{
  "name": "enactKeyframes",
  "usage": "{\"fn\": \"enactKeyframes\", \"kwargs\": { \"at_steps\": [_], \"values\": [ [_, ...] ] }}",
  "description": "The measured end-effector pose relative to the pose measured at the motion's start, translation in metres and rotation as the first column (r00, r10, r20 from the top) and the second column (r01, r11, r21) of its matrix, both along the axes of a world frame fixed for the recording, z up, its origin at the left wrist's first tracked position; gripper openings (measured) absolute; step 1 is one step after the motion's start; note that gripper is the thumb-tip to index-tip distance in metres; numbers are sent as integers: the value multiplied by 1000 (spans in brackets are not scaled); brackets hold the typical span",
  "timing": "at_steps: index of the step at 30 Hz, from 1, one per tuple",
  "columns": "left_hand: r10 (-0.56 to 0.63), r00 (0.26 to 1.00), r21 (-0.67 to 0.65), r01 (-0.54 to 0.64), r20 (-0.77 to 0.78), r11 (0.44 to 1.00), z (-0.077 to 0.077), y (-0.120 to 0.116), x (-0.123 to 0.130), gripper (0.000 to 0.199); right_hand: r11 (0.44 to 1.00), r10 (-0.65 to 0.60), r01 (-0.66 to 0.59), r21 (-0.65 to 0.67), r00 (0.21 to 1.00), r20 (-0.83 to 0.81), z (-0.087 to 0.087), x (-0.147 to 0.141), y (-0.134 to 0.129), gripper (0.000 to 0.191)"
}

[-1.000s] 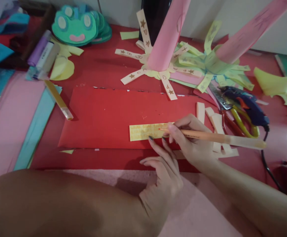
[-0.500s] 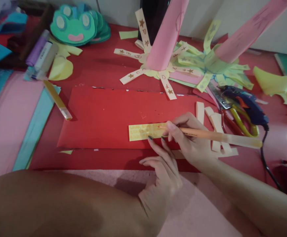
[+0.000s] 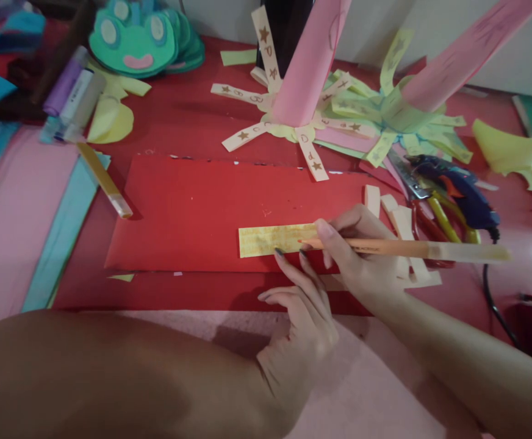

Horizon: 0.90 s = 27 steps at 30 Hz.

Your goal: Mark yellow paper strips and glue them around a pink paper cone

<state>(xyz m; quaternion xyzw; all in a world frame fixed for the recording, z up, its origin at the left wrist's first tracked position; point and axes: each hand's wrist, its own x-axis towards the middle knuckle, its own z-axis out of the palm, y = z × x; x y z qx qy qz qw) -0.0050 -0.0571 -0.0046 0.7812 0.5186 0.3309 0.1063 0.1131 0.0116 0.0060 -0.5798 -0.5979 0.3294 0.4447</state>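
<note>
A pale yellow paper strip [image 3: 266, 239] with faint orange marks lies on a red sheet [image 3: 179, 213]. My right hand [image 3: 362, 250] is closed around an orange marker [image 3: 394, 246], its tip at the strip's right part. The strip's right end is hidden behind that hand. Below the strip, my left hand [image 3: 305, 311] rests with fingers stretched out, two fingertips on the strip's lower edge. It holds nothing. Beside my right hand lie several cream paper strips [image 3: 401, 222].
Pink paper cones [image 3: 309, 67] with lettered strips stand at the back. Scissors [image 3: 449, 222] and a blue glue gun [image 3: 458, 189] with a cord lie right. Green frog cutouts [image 3: 138, 39], a capped yellow marker [image 3: 105, 182] and several other markers [image 3: 67, 91] are left.
The marker tip and my right hand have shifted slightly right and down along the strip. My left hand stays in place. The view has tilted a little.
</note>
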Motion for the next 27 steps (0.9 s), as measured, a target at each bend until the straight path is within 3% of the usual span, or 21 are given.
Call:
{"fn": "enactKeyframes", "kwargs": {
  "at_steps": [3,7,9,15,22,27],
  "values": [
    [-58,981,-123,35,-184,992,3,3,0,53,999,49,-49,5,999,14,1,0,1,22],
    [-253,844,-210,171,-473,963,7,5,0,52,997,81,-80,-17,996,34,0,1,1,22],
    [-277,804,-217,188,-527,958,8,5,1,51,996,90,-89,-26,995,36,0,2,1,19],
    [-155,732,-101,117,-664,988,7,6,4,49,995,101,-99,-33,994,48,-2,3,1,18],
    [-95,682,-22,115,-725,993,5,6,7,44,993,120,-120,7,993,-3,-6,2,2,19],
    [-51,634,55,146,-771,988,10,10,9,39,998,33,-25,62,992,-121,-10,1,2,14]
  ]
}}
